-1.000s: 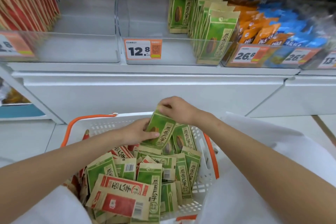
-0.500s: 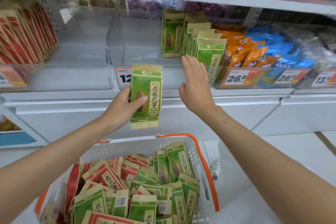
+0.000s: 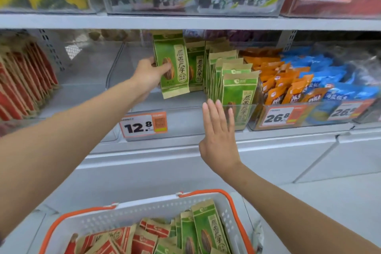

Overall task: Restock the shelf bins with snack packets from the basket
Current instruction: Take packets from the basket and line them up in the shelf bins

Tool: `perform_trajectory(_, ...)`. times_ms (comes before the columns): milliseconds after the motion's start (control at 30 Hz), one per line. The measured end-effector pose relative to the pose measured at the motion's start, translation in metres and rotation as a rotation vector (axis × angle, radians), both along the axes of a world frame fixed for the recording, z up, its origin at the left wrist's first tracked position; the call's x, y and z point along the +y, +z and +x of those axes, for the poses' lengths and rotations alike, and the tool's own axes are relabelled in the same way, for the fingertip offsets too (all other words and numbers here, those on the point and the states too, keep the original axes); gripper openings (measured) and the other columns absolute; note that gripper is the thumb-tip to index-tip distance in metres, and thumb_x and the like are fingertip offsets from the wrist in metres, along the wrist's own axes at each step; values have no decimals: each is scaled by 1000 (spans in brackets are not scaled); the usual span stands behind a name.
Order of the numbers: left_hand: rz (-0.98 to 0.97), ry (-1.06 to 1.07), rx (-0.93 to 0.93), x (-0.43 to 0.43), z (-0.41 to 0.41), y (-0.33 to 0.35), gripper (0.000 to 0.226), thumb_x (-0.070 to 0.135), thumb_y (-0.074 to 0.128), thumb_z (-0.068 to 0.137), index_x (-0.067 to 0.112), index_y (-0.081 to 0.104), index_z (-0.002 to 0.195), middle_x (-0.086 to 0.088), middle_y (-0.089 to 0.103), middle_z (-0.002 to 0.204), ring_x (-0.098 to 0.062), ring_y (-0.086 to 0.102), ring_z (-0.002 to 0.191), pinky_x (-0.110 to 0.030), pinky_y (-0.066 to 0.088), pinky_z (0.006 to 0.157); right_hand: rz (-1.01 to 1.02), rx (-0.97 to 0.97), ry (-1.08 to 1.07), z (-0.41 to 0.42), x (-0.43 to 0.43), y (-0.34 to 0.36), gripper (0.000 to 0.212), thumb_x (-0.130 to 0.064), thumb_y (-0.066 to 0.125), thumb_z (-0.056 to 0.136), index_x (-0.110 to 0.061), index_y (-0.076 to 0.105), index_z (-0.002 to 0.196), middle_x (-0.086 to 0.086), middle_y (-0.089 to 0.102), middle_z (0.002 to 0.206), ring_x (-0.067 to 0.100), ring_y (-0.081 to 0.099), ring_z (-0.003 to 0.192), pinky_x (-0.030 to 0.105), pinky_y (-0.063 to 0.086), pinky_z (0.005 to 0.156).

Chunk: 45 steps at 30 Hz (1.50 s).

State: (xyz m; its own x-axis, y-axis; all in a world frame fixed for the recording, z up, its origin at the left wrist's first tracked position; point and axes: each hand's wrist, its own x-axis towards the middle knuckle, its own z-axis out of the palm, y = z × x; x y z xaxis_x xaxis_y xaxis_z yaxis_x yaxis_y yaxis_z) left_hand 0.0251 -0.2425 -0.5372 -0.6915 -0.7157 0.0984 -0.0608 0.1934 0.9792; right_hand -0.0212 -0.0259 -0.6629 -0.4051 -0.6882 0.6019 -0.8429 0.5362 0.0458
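My left hand grips a green snack packet upright inside the clear shelf bin marked 12.8, just left of the green packets standing there in rows. My right hand is flat with straight fingers in front of the bin's front wall, beside the frontmost green packet, holding nothing. Below, the white basket with orange handles holds several green and red packets.
A bin of red packets stands at the left with an empty clear bin between. Orange packets and blue packets fill bins at the right. An upper shelf overhangs the bins.
My left hand lifted a green packet out of the basket and carried it up into the 12.8 bin. My right hand rose from the basket to the bin's front.
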Motion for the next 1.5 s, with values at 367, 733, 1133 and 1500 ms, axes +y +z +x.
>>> perform_trajectory(367, -69, 72, -179, -29, -83, -43, 22, 13, 71, 87, 16, 65, 108, -8, 68, 117, -26, 66, 104, -44, 54, 93, -331, -64, 72, -7, -19, 6, 41, -37, 51, 93, -14, 45, 127, 4, 53, 129, 22, 39, 131, 39, 24, 106)
perform_trajectory(733, -153, 12, -425, -22, -104, -65, 46, 43, 54, 96, 3, 61, 116, -14, 66, 113, -34, 65, 100, -44, 55, 90, -356, -86, 71, -5, -23, 0, 44, -36, 49, 93, -14, 41, 130, 2, 39, 135, 23, 34, 135, 37, 30, 97)
perform_trajectory(1133, -429, 58, -675, -21, -99, -60, 40, 34, 84, 73, 5, 70, 96, -12, 72, 94, -29, 69, 89, -32, 56, 79, -329, -78, 78, -6, -21, -1, 46, -35, 50, 93, -13, 39, 133, 3, 40, 136, 23, 33, 136, 36, 31, 98)
perform_trajectory(1500, 143, 82, -374, -16, -91, -49, 37, 1, 75, 81, 0, 54, 112, -20, 61, 118, -39, 68, 99, -37, 57, 82, -310, -82, 75, -6, -19, 0, 47, -32, 51, 93, -13, 39, 134, 6, 46, 136, 24, 33, 137, 37, 31, 99)
